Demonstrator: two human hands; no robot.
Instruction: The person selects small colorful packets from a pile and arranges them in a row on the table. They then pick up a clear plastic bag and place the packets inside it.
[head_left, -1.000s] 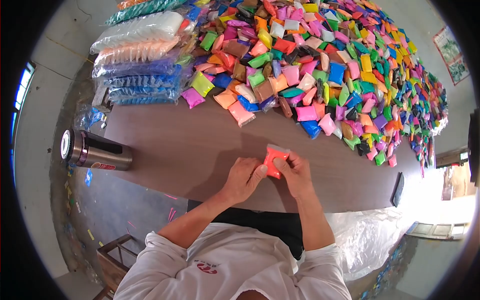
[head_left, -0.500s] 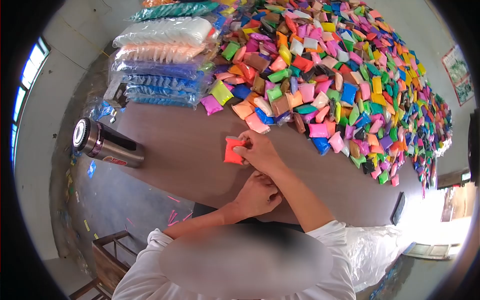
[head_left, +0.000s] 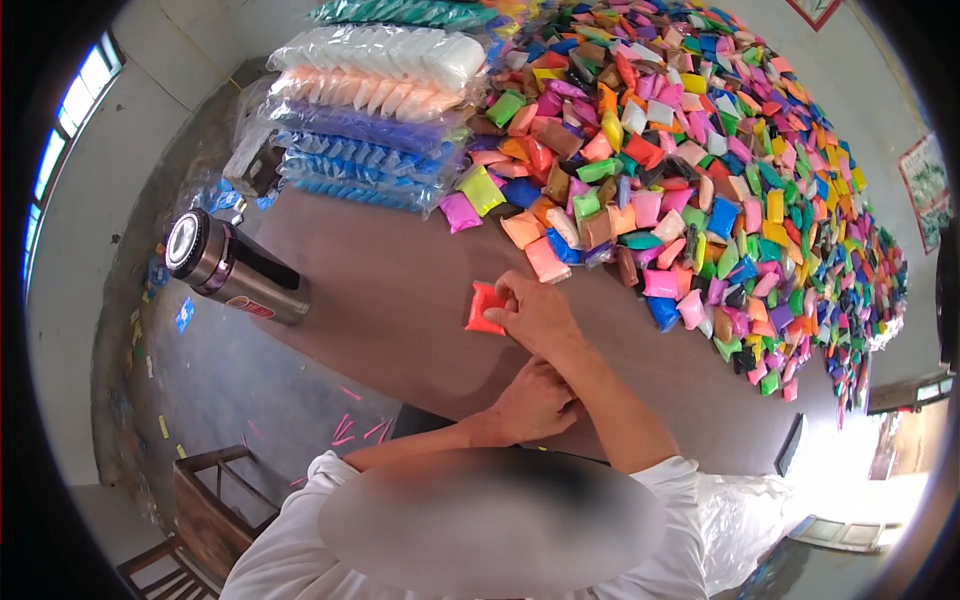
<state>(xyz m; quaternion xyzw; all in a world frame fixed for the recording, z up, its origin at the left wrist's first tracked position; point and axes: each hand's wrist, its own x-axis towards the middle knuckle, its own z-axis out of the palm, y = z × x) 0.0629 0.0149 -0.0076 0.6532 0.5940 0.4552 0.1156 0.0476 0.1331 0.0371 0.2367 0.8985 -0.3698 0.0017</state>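
My right hand [head_left: 533,316] pinches the right edge of a small red packet [head_left: 484,308] over the brown table [head_left: 400,290]. Below it, my left hand [head_left: 535,403] rests near the table's front edge, against my right forearm, its fingers curled in; whatever it may hold is hidden. Beyond my hands lies a large heap of small packets in many colours [head_left: 640,200]. An orange-pink packet [head_left: 547,260] at the heap's near edge is closest to the red one.
Clear bags of sorted packets [head_left: 370,140] are stacked at the back left. A steel flask [head_left: 240,270] stands at the table's left edge. A dark flat object [head_left: 791,444] lies at the right edge. A wooden chair [head_left: 205,510] is at lower left.
The view has shifted, so the table and heap appear slightly lower and to the right. My right hand still pinches the red packet, and both hands keep nearly the same pose.
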